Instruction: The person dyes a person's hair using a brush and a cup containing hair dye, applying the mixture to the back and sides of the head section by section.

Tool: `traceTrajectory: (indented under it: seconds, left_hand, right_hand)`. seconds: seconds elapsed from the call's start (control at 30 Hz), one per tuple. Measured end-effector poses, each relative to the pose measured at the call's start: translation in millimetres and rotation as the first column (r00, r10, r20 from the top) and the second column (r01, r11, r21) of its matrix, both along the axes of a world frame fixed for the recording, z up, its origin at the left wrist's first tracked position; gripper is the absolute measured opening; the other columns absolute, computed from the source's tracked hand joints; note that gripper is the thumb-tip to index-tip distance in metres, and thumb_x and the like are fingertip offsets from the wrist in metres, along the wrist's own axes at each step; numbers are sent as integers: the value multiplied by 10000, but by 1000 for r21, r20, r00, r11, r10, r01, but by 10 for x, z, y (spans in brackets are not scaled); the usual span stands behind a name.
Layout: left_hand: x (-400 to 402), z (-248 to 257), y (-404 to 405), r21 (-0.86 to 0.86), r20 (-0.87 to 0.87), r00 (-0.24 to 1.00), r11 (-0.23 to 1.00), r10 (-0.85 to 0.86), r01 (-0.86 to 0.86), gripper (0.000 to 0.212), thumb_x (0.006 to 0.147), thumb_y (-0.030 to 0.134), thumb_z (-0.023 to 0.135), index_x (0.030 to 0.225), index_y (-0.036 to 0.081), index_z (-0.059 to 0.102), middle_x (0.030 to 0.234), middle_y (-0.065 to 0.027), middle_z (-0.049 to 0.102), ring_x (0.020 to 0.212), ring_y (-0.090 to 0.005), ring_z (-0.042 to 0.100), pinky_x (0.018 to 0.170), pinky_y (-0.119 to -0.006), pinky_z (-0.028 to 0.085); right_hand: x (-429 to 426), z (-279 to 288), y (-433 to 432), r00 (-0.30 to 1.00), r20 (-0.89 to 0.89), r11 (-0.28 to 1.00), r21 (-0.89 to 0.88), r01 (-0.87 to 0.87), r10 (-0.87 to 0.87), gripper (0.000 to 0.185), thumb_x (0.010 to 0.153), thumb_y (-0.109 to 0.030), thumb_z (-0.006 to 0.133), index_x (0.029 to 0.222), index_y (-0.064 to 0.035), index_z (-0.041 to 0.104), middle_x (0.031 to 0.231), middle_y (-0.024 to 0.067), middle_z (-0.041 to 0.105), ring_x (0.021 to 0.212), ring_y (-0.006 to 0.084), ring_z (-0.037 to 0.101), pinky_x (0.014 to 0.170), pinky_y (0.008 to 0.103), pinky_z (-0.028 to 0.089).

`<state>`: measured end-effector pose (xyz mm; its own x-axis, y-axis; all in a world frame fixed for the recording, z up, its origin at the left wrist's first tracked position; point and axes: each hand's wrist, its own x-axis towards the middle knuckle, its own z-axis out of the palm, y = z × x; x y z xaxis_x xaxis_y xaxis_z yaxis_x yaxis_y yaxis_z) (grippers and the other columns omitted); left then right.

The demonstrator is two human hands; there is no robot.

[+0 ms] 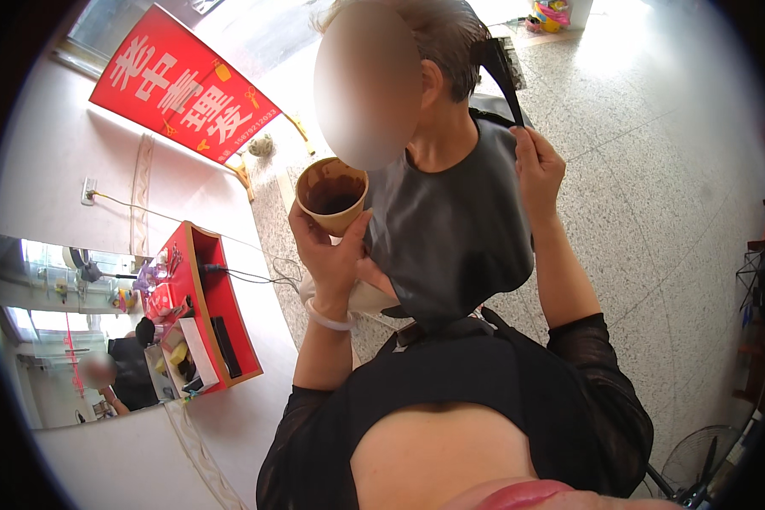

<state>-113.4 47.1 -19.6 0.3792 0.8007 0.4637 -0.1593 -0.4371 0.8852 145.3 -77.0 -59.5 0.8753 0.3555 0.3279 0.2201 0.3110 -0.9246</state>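
My left hand [331, 255] holds a paper cup [333, 222] from below; its inner wall is smeared with dark brown dye-like paste, with more at the bottom. Between the fingers of my right hand [539, 162] is the handle of a black hair dye brush with comb teeth [500, 67]. The brush head touches or lies close beside the short, damp-looking hair [449, 41] at the back of a person's head. That person wears a dark grey salon cape [452, 223] and sits or stands close in front of me. Part of the person's hand shows below my left wrist.
On the left wall, a red shelf [229, 312] carries scissors, a white box [191, 350] and other items, beside a mirror [70, 331]. A red sign [185, 89] stands at the upper left. Cords hang near the shelf. At the lower right is a fan [701, 459].
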Motion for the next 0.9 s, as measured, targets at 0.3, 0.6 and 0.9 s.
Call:
traceTrajectory:
  seconds: [0.3,0.6,0.9]
  left_hand:
    - [-30,-4,13,2,49,999,1000,1,-1,748,671,-23,772,1273,-28,328,1214,-155,459,1121,-237,509,944,-334,451]
    - [-24,-44,36,-26,98,995,999,37,-35,756,666,-35,770,1274,-34,321,1218,-158,455,1127,-240,505,947,-332,449]
    - [236,-16,-434,-25,137,953,963,269,-268,743,681,-37,763,1272,-24,312,1225,-157,454,1137,-234,496,954,-327,441]
  right_hand:
    - [80,15,-64,1000,-14,994,-107,15,-17,169,893,-117,599,969,10,681,621,-65,522,526,-9,370,468,158,278]
    - [522,864,-165,947,297,978,-195,-69,126,172,896,-119,597,990,-4,684,609,-74,490,523,-3,366,452,173,257]
    - [1144,1392,238,601,655,873,-458,-168,459,210,886,-173,614,997,-6,677,670,-21,602,608,37,484,561,193,387]
